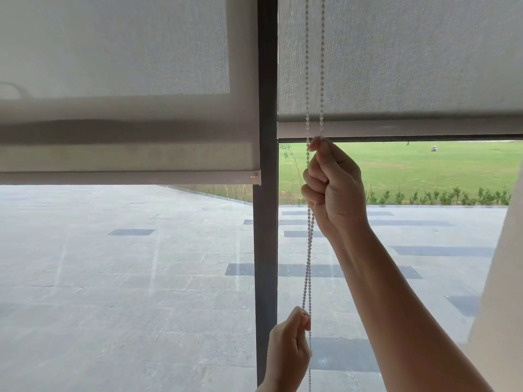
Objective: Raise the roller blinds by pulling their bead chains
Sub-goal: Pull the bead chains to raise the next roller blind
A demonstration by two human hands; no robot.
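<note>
Two hands on bead chain (310,250) | right hand (334,188) grip fisted below blind hem (424,128) | left hand (288,346) grip pinching low

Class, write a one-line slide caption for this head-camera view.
Both hands, right hand above left hand, grip the bead chain of the higher right blind.

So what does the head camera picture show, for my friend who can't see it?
Both hands grip a white bead chain, the right hand high, the left hand low. The right blind hangs higher than the left blind; paving and grass show outside.
</note>
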